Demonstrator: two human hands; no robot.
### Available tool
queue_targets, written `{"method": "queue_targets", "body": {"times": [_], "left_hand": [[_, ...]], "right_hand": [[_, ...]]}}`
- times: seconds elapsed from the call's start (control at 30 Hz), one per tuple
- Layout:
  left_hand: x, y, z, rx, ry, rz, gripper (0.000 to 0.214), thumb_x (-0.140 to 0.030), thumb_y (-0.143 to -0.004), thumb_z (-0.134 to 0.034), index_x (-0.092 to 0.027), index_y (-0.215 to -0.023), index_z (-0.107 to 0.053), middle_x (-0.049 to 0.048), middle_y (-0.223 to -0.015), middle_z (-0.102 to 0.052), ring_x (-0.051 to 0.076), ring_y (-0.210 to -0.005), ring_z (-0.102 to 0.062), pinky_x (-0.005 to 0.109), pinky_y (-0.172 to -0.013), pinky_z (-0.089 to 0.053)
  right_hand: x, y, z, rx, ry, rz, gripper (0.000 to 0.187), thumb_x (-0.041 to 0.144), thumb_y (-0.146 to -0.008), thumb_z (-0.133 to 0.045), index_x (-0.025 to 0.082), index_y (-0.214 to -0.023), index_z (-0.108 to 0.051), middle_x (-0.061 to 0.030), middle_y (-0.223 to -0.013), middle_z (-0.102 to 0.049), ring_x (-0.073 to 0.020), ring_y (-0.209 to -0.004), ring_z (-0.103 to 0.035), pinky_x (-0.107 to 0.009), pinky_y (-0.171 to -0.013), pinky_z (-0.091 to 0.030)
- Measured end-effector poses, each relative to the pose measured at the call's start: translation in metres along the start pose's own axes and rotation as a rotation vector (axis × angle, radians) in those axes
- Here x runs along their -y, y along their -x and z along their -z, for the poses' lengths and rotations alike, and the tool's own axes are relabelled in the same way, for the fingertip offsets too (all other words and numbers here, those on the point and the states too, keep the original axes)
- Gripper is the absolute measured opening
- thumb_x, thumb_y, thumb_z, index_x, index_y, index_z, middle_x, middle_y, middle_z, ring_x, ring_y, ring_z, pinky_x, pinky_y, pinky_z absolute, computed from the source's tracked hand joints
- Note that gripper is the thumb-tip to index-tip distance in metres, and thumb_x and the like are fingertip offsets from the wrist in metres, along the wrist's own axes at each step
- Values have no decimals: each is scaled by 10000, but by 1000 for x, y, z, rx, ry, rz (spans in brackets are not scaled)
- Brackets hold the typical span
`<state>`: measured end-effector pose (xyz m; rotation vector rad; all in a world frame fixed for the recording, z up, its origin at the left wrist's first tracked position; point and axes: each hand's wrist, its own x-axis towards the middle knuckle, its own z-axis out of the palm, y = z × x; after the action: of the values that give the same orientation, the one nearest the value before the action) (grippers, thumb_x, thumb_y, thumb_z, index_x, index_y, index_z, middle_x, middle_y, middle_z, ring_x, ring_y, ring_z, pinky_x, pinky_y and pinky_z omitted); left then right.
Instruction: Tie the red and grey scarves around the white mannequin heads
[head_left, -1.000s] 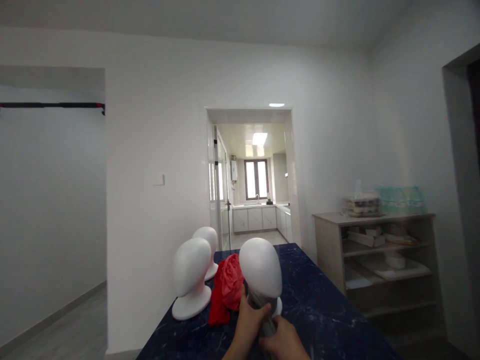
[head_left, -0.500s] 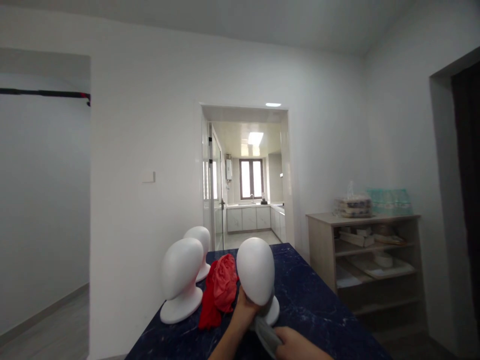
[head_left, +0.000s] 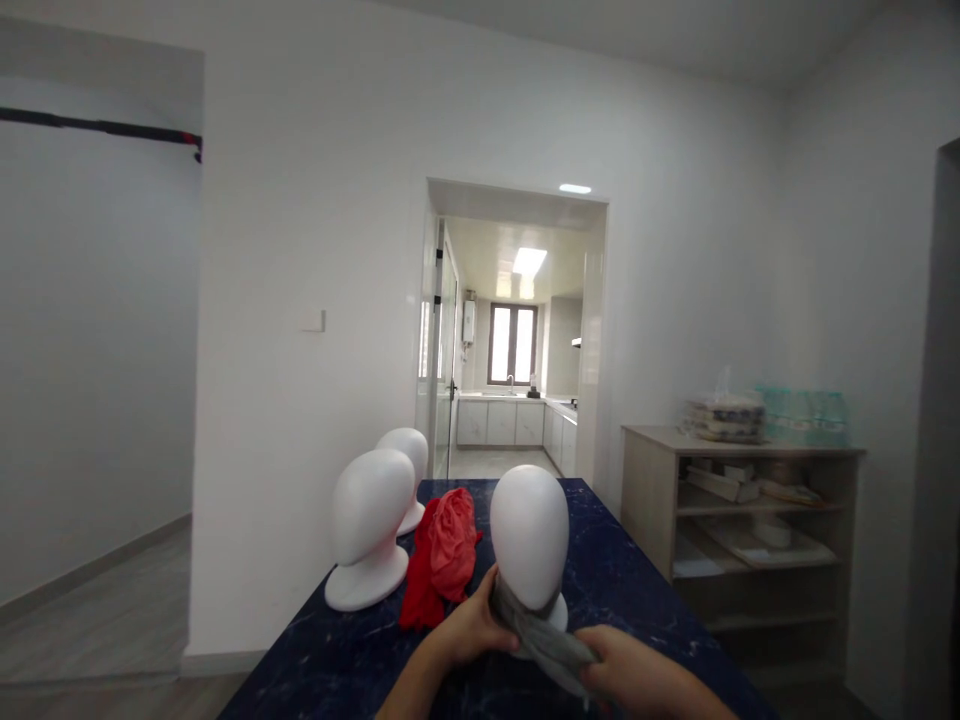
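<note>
A white mannequin head [head_left: 529, 535] stands on the dark blue marbled table [head_left: 637, 600] right in front of me. A grey cloth [head_left: 544, 640] wraps round its neck. My left hand [head_left: 469, 630] grips the cloth at the left of the neck. My right hand [head_left: 626, 670] holds the cloth's loose end, pulled out to the lower right. A red cloth [head_left: 442, 550] lies bunched just left of this head. Two more white mannequin heads [head_left: 369, 540] [head_left: 405, 470] stand further left and behind.
A wooden open shelf unit [head_left: 750, 520] with boxes and trays stands at the right wall. Beyond the table an open doorway [head_left: 514, 330] leads to a kitchen. A wide opening with a black bar [head_left: 97, 125] is at the left.
Both hands have shifted the grey cloth round the neck of the near head; my right hand has moved out to the right with the cloth's end. The camera has tilted slightly down.
</note>
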<state>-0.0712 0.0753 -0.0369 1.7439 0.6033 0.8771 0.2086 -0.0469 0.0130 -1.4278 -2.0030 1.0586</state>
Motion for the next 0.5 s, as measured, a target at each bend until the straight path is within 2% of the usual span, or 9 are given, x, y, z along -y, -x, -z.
{"method": "queue_targets", "body": {"times": [0.07, 0.17, 0.27, 0.37, 0.5], "left_hand": [[2, 0, -6, -20, -19, -47, 1539, -340, -444, -1058, -262, -1690, -159, 196, -1621, -505, 398, -1466, -518, 527, -1256, -394], [4, 0, -13, -131, -137, -103, 1524, -332, -417, -1066, -231, -1678, -217, 230, -1645, -453, 438, -1504, -453, 559, -1271, -362], [5, 0, -14, -183, -238, -89, 1465, -331, -402, -1067, -196, -1644, -300, 244, -1667, -407, 448, -1501, -445, 559, -1283, -339], [5, 0, -12, -196, -281, -60, 1435, -255, -371, -1058, -189, -1618, -350, 219, -1644, -445, 432, -1481, -467, 547, -1289, -332], [7, 0, -10, -211, -310, -43, 1478, -197, -343, -1044, -202, -1638, -332, 198, -1622, -476, 431, -1483, -454, 549, -1294, -314]], "right_hand": [[6, 4, 0, 17, -2, -1, 215, 214, -730, -541, 206, -864, -709, 52, -642, -596, -114, -559, -532, -200, -520, -366], [16, 13, 0, 78, -2, 27, 194, 221, -758, -552, 206, -869, -710, 53, -671, -596, -103, -582, -524, -185, -534, -371], [17, 23, 8, 125, 37, -15, 255, 204, -750, -568, 215, -939, -738, 48, -709, -636, -100, -603, -542, -170, -535, -358], [7, 37, 36, 195, 129, -134, 309, 204, -736, -575, 219, -968, -778, 45, -641, -625, -105, -529, -505, -185, -490, -328], [-12, 51, 103, 262, 202, -192, 315, 243, -734, -603, 232, -938, -843, 42, -572, -594, -116, -494, -484, -210, -479, -323]]}}
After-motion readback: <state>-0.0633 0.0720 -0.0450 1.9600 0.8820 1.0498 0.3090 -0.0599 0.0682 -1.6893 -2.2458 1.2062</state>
